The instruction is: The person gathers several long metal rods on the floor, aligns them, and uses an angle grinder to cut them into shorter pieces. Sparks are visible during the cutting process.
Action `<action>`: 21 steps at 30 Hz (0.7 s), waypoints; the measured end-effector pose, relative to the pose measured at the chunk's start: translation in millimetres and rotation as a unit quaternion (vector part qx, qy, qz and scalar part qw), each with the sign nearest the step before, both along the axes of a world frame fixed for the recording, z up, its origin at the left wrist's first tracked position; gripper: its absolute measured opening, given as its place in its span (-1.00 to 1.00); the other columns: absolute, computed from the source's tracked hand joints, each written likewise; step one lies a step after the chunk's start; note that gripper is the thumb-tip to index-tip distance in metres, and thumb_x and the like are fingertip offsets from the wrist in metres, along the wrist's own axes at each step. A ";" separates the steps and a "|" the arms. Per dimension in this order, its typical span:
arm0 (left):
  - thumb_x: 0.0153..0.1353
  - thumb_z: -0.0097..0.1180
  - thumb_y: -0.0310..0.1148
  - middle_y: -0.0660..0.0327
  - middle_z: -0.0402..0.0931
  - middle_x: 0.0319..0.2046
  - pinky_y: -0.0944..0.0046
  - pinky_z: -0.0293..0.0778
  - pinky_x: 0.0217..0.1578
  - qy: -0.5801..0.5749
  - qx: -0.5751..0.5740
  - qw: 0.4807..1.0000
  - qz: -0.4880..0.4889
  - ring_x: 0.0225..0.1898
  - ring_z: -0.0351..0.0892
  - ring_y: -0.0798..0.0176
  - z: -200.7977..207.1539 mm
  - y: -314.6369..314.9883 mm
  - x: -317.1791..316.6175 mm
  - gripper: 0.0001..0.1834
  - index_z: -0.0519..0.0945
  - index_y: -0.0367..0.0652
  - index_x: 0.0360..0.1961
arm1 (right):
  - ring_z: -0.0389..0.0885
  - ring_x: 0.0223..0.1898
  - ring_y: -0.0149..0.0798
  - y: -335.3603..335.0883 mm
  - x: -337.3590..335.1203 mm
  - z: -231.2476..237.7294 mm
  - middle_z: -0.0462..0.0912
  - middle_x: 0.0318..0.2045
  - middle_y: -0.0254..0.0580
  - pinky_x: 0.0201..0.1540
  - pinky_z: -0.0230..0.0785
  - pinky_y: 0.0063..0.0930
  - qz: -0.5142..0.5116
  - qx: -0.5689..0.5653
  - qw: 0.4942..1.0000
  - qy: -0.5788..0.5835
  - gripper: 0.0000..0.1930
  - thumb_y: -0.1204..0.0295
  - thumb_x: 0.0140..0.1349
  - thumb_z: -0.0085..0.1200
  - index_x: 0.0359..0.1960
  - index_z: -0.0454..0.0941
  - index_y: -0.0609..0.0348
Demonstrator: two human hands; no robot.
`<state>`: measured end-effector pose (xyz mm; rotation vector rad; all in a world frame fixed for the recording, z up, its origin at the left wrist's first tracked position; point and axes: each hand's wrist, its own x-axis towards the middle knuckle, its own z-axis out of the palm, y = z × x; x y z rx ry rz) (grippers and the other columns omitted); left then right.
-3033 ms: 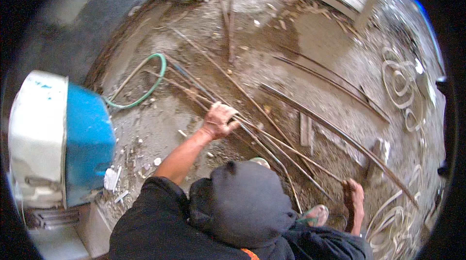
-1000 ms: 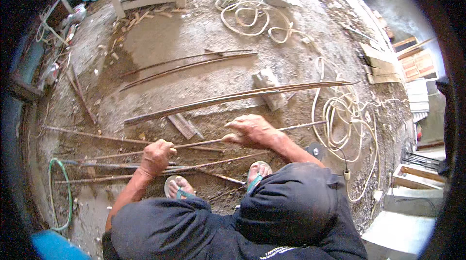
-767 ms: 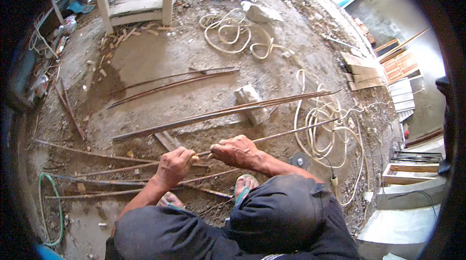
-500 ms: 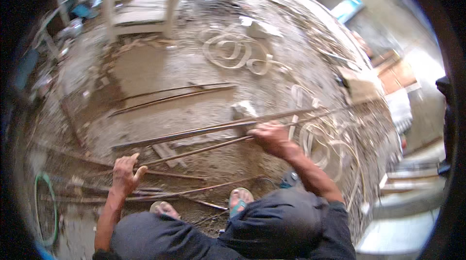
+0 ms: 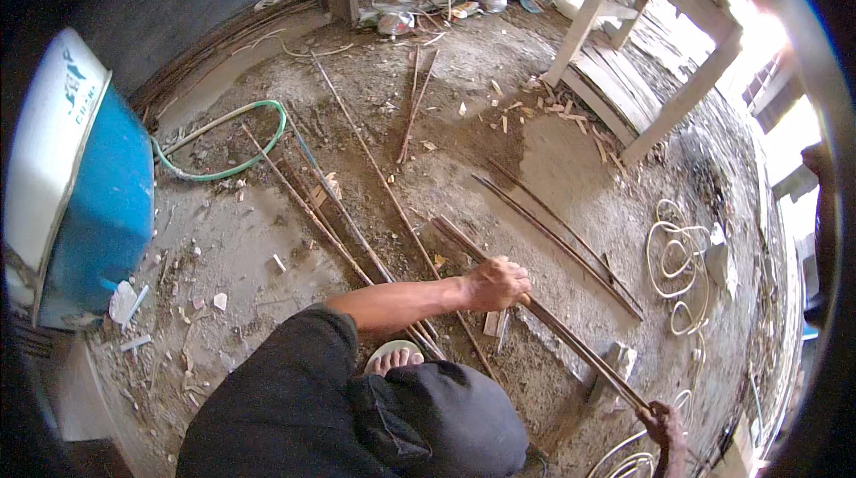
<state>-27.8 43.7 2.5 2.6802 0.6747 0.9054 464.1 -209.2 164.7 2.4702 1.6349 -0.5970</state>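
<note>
Currently the left hand (image 5: 497,284) grasps the brown rods (image 5: 581,348), long axis running down-right to the right hand (image 5: 663,425), whose fingers' closure is unclear.

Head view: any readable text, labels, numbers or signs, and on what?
White-and-blue container: dark teal lettering on its white face; wording not copied here.
Crumpled plastic: any print too small to read.
Long rods: none visible.
</note>
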 end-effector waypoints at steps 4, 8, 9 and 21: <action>0.25 0.23 -0.08 0.20 0.58 -0.34 0.05 0.48 -0.13 0.038 -0.018 0.999 0.032 -0.16 0.64 0.10 -7.6 31.8 25.3 -0.75 0.62 -0.02 -0.39 | 0.57 -0.53 -0.14 16.8 24.0 -36.2 0.60 -0.57 -0.04 -0.40 0.36 -0.21 0.034 -0.010 0.999 -0.021 -0.71 0.15 0.22 0.28 -0.41 0.69 0.14; 0.27 0.20 0.00 0.19 0.61 -0.24 0.01 0.41 0.00 0.085 -0.098 0.991 0.043 -0.06 0.62 0.10 -30.3 34.7 38.1 -0.69 0.66 -0.01 -0.29 | 0.58 -0.48 -0.04 31.2 40.3 -85.8 0.60 -0.54 0.01 -0.36 0.37 -0.16 0.068 0.040 0.997 -0.009 -0.71 0.17 0.23 0.28 -0.43 0.66 0.14; 0.27 0.18 0.03 0.19 0.62 -0.22 0.00 0.37 0.04 0.117 -0.110 0.986 0.053 -0.04 0.60 0.09 -35.1 34.4 40.8 -0.66 0.67 -0.02 -0.26 | 0.60 -0.44 -0.01 36.7 45.3 -94.3 0.61 -0.51 0.03 -0.33 0.39 -0.15 0.062 0.021 0.997 -0.045 -0.72 0.16 0.24 0.27 -0.41 0.66 0.14; 0.31 0.14 0.01 0.14 0.58 -0.23 0.00 0.36 0.03 0.094 -0.108 0.983 0.112 -0.07 0.59 0.07 -70.5 35.6 26.9 -0.67 0.66 -0.04 -0.27 | 0.63 -0.26 0.15 70.2 46.0 -148.2 0.65 -0.39 0.05 -0.21 0.44 -0.06 0.050 0.049 0.998 0.006 -0.76 0.22 0.25 0.26 -0.31 0.59 0.14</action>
